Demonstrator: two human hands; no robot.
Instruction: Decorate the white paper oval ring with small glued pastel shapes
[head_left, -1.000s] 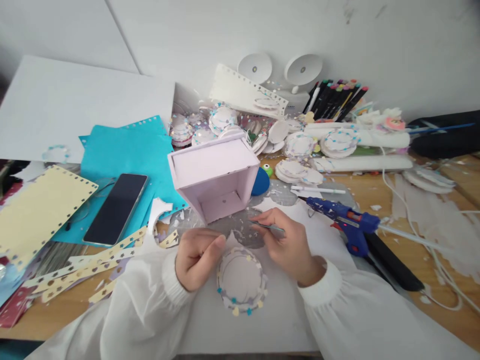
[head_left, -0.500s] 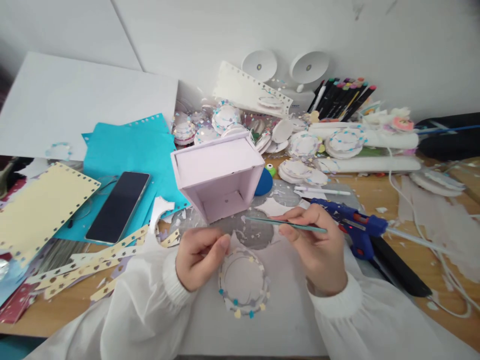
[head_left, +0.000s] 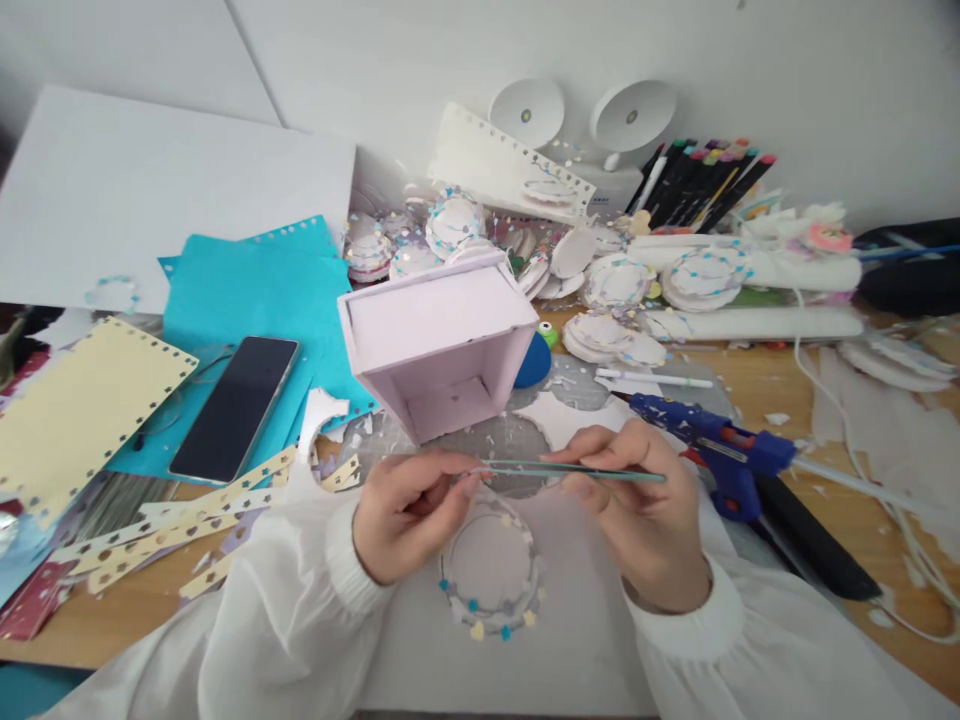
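Note:
My right hand (head_left: 649, 520) holds a pair of thin teal tweezers (head_left: 559, 467) almost level, their tips pointing left. At those tips, my left hand (head_left: 416, 515) has thumb and forefinger pinched together; whatever sits between them is too small to make out. Just below the hands lies a round white wreath (head_left: 491, 570) dotted with small blue, cream and lilac paper shapes, resting on a white sheet (head_left: 570, 640). Behind the left hand, a pale lilac open-fronted box (head_left: 442, 315) is tipped toward me.
A blue hot glue gun (head_left: 720, 450) lies right of my right hand, its cord trailing. Leftward are a phone (head_left: 235, 408), blue paper (head_left: 255, 290) and punched cream paper (head_left: 90, 405). Several decorated white discs (head_left: 619, 283), markers (head_left: 697, 185) and a two-headed lamp (head_left: 529, 112) line the back.
The tweezers have moved left, so their tips now meet my left fingertips. The view has shifted slightly. The wreath and box stay in place.

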